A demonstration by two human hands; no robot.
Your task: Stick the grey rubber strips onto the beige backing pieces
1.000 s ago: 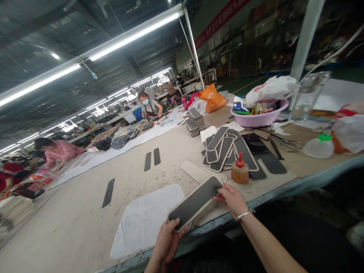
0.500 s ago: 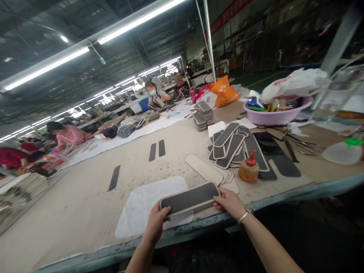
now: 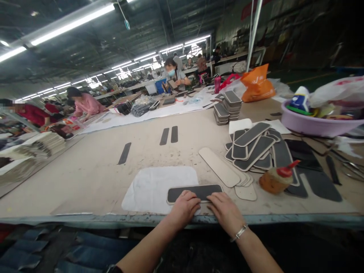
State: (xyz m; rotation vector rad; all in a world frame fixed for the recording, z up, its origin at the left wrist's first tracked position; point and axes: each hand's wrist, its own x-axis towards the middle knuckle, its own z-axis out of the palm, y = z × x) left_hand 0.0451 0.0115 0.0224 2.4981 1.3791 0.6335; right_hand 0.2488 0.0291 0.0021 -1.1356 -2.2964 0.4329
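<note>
A long dark grey panel with a pale rim and rounded corners (image 3: 174, 195) lies on a white sheet (image 3: 159, 174) near the table's front edge. My left hand (image 3: 185, 208) rests on its middle, fingers bent loosely over the top and holding nothing. Beside it my right hand (image 3: 224, 210), with a bracelet at the wrist, lays its outstretched fingers on the panel's right part. Both thumbs are by the near edge. The hands cover part of the panel's face.
To the right lie fanned pale blanks (image 3: 218, 167), a heap of dark panels (image 3: 253, 151) and a squeeze bottle with a red nozzle (image 3: 275, 180). Further back are stacked panels (image 3: 231, 104) and a purple basin (image 3: 318, 123). Three dark strips (image 3: 124, 153) lie left of centre. Co-workers sit beyond.
The panel was held tilted by its two ends; now it lies flat on the sheet. Both hands have moved inward onto its top. The camera view has turned and levelled.
</note>
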